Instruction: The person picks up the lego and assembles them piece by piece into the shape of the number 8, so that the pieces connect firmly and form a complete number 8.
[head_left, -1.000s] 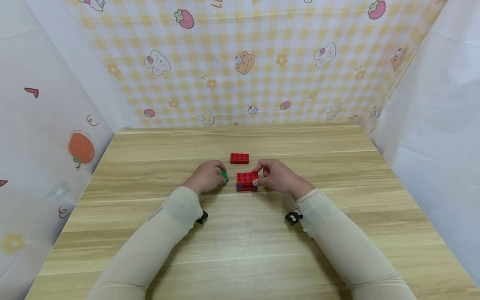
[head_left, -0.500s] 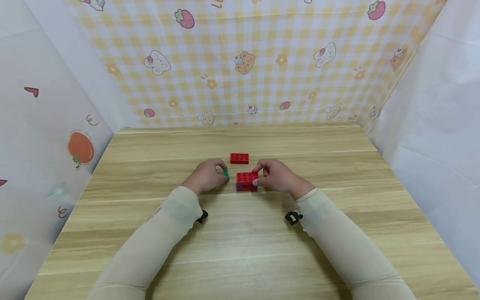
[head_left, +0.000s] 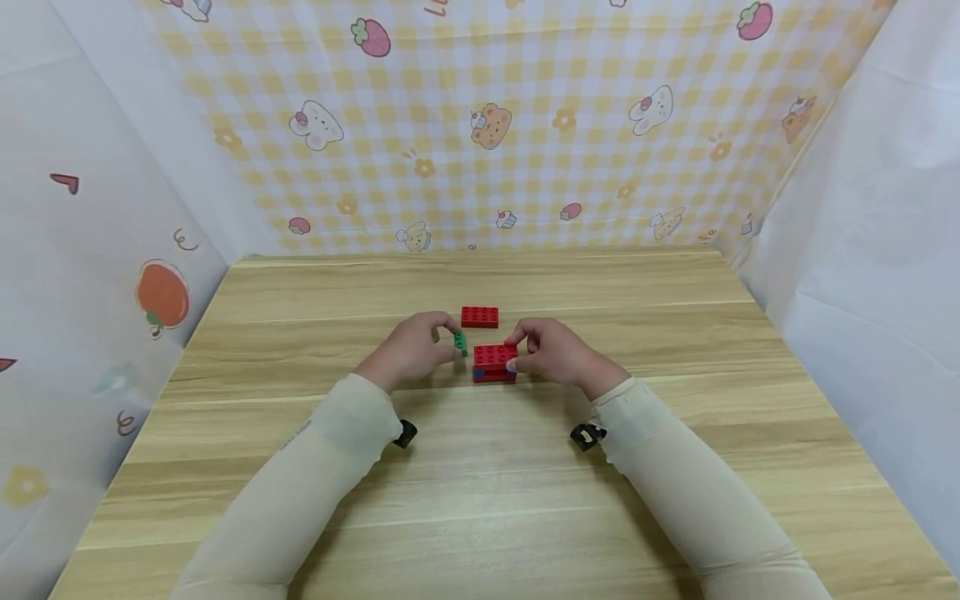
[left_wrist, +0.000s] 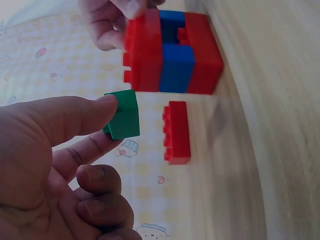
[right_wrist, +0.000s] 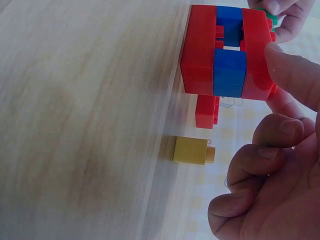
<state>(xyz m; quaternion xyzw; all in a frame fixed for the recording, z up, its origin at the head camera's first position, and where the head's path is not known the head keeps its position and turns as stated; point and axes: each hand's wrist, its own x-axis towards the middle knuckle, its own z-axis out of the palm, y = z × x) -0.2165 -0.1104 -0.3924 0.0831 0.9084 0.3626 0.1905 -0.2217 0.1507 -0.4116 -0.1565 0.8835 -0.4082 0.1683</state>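
Between thumb and index finger, my left hand (head_left: 408, 354) pinches a small green toy brick (left_wrist: 126, 115), held just left of a brick stack. That stack (head_left: 491, 357) stands on the table with a red brick at the bottom, two blue bricks (right_wrist: 229, 73) in the middle and a red brick on top. A gap separates the blue bricks. My right hand (head_left: 558, 358) grips the top red brick at its right end, thumb in front and index finger behind. In the left wrist view, the green brick is apart from the stack.
Behind the stack lies a loose red brick (head_left: 480, 317). A yellow brick (right_wrist: 191, 150) appears in the right wrist view; in the head view it cannot be seen. The wooden table (head_left: 480, 500) meets a patterned cloth (head_left: 450, 167) at the back.
My left hand has moved slightly right and away from me, carrying the green brick closer to the stack. The right hand and the stack keep their places.
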